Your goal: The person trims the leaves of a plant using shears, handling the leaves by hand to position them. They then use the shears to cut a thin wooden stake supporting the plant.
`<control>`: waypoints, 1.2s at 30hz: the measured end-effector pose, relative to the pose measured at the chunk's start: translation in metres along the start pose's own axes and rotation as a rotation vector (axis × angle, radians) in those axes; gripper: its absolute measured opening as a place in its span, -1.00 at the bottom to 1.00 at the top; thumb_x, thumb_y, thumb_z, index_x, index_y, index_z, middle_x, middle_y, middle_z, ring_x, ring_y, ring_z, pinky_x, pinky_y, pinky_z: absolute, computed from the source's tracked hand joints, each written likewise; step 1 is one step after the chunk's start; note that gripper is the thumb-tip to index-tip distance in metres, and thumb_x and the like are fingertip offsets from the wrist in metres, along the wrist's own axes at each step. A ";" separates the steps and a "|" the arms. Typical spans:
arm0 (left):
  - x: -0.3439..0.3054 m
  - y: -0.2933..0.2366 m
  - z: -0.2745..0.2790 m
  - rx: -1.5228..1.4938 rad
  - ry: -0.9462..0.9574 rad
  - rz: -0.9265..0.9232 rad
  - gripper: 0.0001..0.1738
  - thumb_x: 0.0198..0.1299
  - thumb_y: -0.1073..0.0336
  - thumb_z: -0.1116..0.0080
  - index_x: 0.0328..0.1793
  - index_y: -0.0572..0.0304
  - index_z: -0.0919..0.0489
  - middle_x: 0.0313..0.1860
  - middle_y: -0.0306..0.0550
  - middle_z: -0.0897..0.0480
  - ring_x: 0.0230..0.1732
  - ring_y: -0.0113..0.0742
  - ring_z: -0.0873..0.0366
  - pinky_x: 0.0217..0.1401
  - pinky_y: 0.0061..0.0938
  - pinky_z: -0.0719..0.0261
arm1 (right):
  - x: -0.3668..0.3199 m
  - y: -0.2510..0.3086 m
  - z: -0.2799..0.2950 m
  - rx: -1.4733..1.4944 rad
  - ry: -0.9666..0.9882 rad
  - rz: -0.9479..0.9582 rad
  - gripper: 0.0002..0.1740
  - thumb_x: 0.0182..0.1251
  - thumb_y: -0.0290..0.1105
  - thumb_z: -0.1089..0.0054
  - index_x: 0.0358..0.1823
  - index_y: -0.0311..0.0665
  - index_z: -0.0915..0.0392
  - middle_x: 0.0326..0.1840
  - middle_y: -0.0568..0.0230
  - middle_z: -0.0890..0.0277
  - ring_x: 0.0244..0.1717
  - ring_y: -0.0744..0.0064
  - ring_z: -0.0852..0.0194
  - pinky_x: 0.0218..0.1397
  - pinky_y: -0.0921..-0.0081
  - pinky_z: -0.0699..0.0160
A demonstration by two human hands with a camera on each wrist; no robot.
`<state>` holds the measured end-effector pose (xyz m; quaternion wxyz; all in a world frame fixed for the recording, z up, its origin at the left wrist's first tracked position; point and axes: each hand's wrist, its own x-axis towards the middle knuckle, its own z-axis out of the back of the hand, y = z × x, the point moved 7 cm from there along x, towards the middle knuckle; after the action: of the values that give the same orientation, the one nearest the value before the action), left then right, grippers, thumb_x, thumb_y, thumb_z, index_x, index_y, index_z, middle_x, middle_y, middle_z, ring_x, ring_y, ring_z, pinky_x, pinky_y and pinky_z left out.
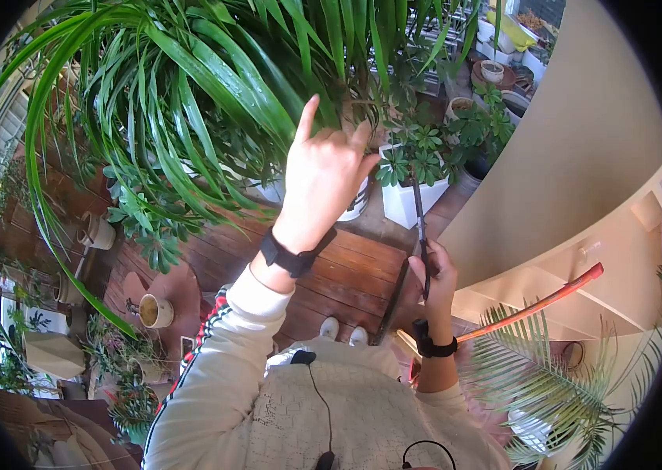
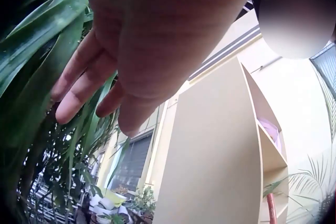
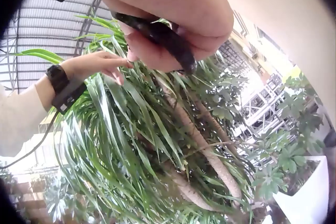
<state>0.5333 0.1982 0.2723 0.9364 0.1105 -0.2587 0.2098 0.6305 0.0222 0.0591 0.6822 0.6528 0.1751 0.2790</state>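
Note:
A large plant with long strap-like green leaves (image 1: 229, 86) fills the top of the head view; several thick stems (image 3: 202, 148) show in the right wrist view. My left hand (image 1: 324, 168) is raised against the leaves, fingers spread and loosely extended, with no object gripped; whether a fingertip touches a leaf is unclear. In the left wrist view its fingers (image 2: 86, 85) hang beside the leaves. Lower and to the right, my right hand (image 1: 436, 274) grips the dark handle of a long thin tool (image 1: 420, 211) that points up towards a white planter. The tool's tip is hard to make out.
Below the big plant stands a white planter (image 1: 409, 205) with a small leafy plant. A curved beige cabinet (image 1: 581, 133) rises on the right, with a red-orange pole (image 1: 534, 301) and palm fronds (image 1: 542, 368) below. A round table with a pot (image 1: 155, 311) is at left.

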 end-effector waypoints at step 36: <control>-0.068 0.066 0.035 -0.072 -0.396 -0.085 -0.69 0.05 0.41 -0.28 -0.06 -0.16 -0.70 0.14 -0.45 -0.63 0.35 -0.33 -0.45 0.55 0.30 0.40 | 0.052 0.123 -0.144 0.691 0.285 0.009 -0.45 0.43 -0.10 -0.16 0.19 -0.42 -0.35 -0.53 0.51 -0.29 -0.63 0.76 -0.21 -0.62 0.75 -0.14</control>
<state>0.4356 0.2228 0.2719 0.8786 0.1269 -0.4402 0.1349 0.5656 0.1671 0.1744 0.3893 0.7997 0.3495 0.2946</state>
